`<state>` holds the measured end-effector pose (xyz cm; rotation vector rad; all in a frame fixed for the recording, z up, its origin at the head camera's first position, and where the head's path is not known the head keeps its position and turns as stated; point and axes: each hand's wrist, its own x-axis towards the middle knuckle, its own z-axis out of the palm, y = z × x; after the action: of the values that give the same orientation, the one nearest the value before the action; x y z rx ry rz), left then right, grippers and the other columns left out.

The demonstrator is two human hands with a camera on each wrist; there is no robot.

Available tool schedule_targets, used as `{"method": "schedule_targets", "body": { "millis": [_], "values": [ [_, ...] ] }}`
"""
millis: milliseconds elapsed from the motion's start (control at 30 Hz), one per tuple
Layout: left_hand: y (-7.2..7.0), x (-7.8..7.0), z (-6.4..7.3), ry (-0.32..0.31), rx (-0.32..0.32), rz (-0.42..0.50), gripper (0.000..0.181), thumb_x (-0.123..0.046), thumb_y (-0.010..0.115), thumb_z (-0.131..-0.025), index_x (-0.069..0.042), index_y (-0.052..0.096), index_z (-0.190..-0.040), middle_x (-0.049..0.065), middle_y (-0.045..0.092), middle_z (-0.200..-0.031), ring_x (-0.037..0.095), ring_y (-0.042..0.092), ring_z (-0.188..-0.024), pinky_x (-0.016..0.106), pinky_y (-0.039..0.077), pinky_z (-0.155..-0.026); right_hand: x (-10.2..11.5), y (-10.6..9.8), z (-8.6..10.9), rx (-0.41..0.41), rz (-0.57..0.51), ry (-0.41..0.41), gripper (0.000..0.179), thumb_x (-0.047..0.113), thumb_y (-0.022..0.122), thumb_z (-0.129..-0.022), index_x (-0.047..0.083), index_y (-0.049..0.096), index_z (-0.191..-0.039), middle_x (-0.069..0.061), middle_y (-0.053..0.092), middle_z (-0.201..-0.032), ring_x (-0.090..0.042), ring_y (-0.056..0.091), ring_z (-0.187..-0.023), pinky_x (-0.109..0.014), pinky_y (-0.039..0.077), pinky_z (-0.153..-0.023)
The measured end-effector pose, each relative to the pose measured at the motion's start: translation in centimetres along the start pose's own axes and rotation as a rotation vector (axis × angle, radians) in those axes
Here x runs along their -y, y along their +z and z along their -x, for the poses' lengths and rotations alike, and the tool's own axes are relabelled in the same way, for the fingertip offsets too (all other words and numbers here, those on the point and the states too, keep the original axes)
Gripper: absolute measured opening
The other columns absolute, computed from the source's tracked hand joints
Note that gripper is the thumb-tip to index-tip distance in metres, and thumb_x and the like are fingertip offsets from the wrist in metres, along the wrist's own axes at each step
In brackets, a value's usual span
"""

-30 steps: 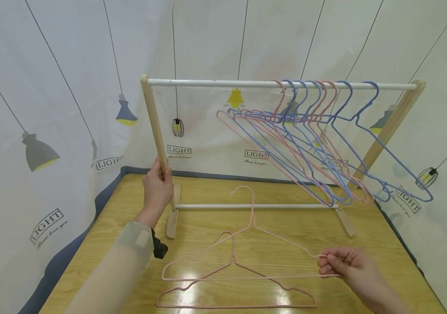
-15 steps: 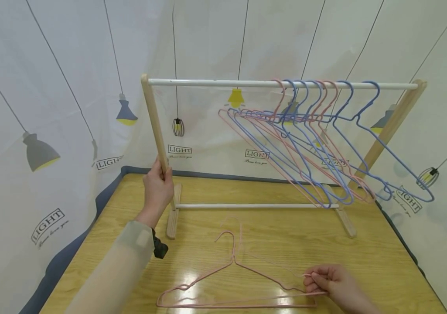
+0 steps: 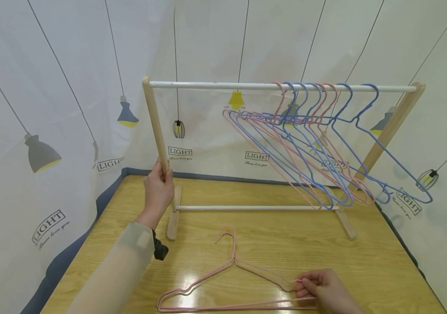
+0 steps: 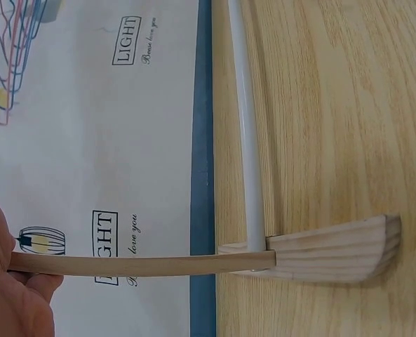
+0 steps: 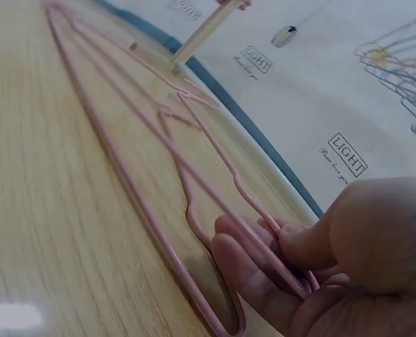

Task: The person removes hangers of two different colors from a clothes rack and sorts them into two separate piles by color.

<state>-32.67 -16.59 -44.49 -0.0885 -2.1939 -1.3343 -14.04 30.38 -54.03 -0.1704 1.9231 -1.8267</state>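
My left hand (image 3: 158, 189) grips the left wooden post (image 3: 155, 124) of a clothes rack, a little above its foot (image 4: 327, 253). In the right wrist view, my right hand (image 5: 334, 260) pinches the right end of a pink wire hanger (image 5: 234, 172) between thumb and fingers. A second pink hanger (image 5: 134, 186) lies flat on the table just beneath it. The two hangers nearly line up in the head view. The held one's right end is raised slightly above the lower one; whether their left ends touch, I cannot tell.
Several blue and pink hangers (image 3: 342, 144) hang on the right half of the rack's white top rail (image 3: 215, 85). A white lower rail (image 3: 254, 208) joins the feet. Lamp-print cloth (image 3: 90, 52) stands behind the wooden table (image 3: 121, 226).
My right hand has moved left and down, bringing its pink hanger from above the table down over the lying one. The left hand has stayed on the post.
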Motion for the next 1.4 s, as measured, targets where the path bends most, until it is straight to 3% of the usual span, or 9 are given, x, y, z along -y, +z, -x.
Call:
{"method": "schedule_targets", "body": {
  "millis": [167,333,500,633,800,900,967,1033,1400],
  "values": [
    [-0.1,0.0,0.0,0.005,-0.011,-0.004,0.055,-0.004,0.059,-0.108,-0.014,0.047,-0.160,0.022,0.073,-0.123,0.030,0.074,-0.085,0.044,0.058,-0.065,0.7,0.7,0.1,-0.078,0.137,0.007,0.026,-0.007,0.052,-0.107,-0.028,0.060,-0.121,-0.029,0.074,-0.107,-0.030,0.076,-0.097,-0.035,0.061,-0.080],
    [-0.2,-0.1,0.0,0.012,-0.014,-0.009,0.051,-0.006,0.060,-0.108,-0.013,0.051,-0.158,0.022,0.074,-0.120,0.031,0.073,-0.082,0.046,0.058,-0.065,1.9,1.2,0.6,-0.160,0.374,-0.058,0.030,0.004,0.059,-0.106,-0.019,0.066,-0.125,-0.026,0.073,-0.119,-0.036,0.071,-0.112,-0.025,0.057,-0.083],
    [-0.2,0.0,0.0,0.004,-0.012,-0.021,0.046,-0.008,0.059,-0.109,-0.013,0.054,-0.155,0.023,0.074,-0.121,0.032,0.073,-0.083,0.046,0.058,-0.066,3.8,2.3,1.1,-0.304,0.458,-0.188,0.027,0.007,0.061,-0.108,-0.011,0.071,-0.125,-0.020,0.075,-0.121,-0.020,0.072,-0.110,-0.021,0.054,-0.087],
    [-0.2,-0.1,0.0,-0.006,-0.010,-0.019,0.048,-0.007,0.058,-0.109,-0.013,0.052,-0.156,0.023,0.073,-0.123,0.031,0.073,-0.084,0.046,0.058,-0.066,6.3,3.1,1.6,-0.390,0.353,-0.338,0.028,0.007,0.062,-0.108,-0.008,0.069,-0.131,-0.012,0.075,-0.124,-0.006,0.070,-0.109,-0.021,0.056,-0.087],
    [-0.3,0.0,0.1,-0.002,-0.013,-0.013,0.048,-0.005,0.058,-0.109,-0.012,0.053,-0.155,0.023,0.073,-0.123,0.033,0.073,-0.083,0.046,0.058,-0.066,10.0,3.3,2.1,-0.469,0.344,-0.653,0.033,-0.013,0.064,-0.099,-0.010,0.067,-0.132,-0.012,0.074,-0.128,-0.010,0.071,-0.113,-0.022,0.055,-0.091],
    [-0.3,0.1,0.1,0.001,-0.012,-0.014,0.049,-0.005,0.058,-0.109,-0.012,0.052,-0.156,0.023,0.073,-0.123,0.033,0.073,-0.084,0.045,0.058,-0.066,12.0,2.7,1.4,-0.483,0.286,-0.894,0.039,-0.028,0.061,-0.091,-0.019,0.063,-0.128,-0.022,0.071,-0.128,-0.018,0.071,-0.116,-0.024,0.054,-0.094],
    [-0.3,0.1,0.1,0.000,-0.012,-0.016,0.050,-0.005,0.058,-0.109,-0.013,0.050,-0.158,0.023,0.072,-0.124,0.033,0.073,-0.084,0.045,0.058,-0.066,13.2,2.2,0.8,-0.478,0.226,-0.992,0.040,-0.033,0.059,-0.087,-0.024,0.061,-0.126,-0.027,0.070,-0.127,-0.021,0.071,-0.116,-0.025,0.055,-0.093],
    [-0.3,0.2,0.1,0.000,-0.013,-0.017,0.051,-0.005,0.058,-0.109,-0.013,0.050,-0.158,0.023,0.073,-0.124,0.031,0.073,-0.084,0.045,0.058,-0.066,14.0,1.7,0.3,-0.513,0.236,-1.015,0.041,-0.033,0.061,-0.086,-0.024,0.062,-0.126,-0.026,0.071,-0.126,-0.021,0.072,-0.115,-0.025,0.055,-0.092],
    [0.1,-0.1,0.0,-0.002,-0.009,0.002,0.052,-0.007,0.058,-0.109,-0.013,0.049,-0.159,0.024,0.072,-0.125,0.032,0.074,-0.090,0.047,0.060,-0.069,15.7,2.1,-2.2,-0.678,0.388,-0.729,0.037,-0.006,0.073,-0.097,-0.005,0.069,-0.134,-0.016,0.074,-0.125,-0.005,0.071,-0.109,-0.020,0.055,-0.087]
  ]
}}
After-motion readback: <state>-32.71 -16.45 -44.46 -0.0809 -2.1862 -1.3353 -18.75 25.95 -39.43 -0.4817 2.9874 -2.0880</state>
